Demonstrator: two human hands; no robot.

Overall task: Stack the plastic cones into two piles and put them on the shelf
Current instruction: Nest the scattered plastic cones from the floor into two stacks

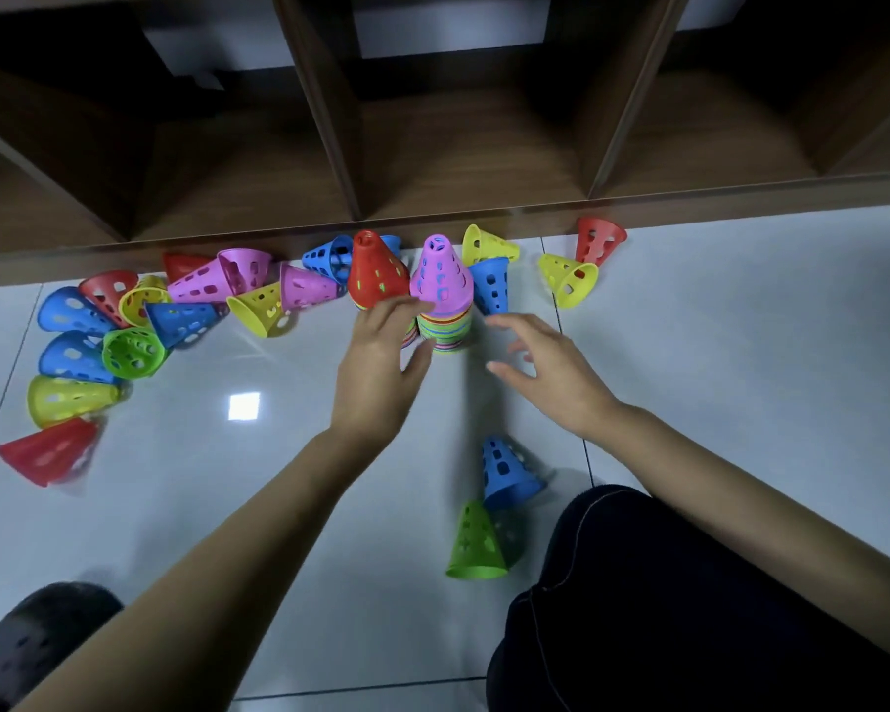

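Head view: red pile (376, 272) and pink pile (440, 280) stand together at the floor's (258, 485) far edge by the shelf (432, 161), left hand (381, 352) spread at their bases, right hand (545, 367) spread and empty; advisable to steady the bases and seat each loose cone (490, 285) squarely.

Single view, worn on the head, wide-angle. Faced forward and steeply down onto tiled floor (201, 506). Shelf (458, 146) ran across the frame's top. Near range; floor filled most of the frame.
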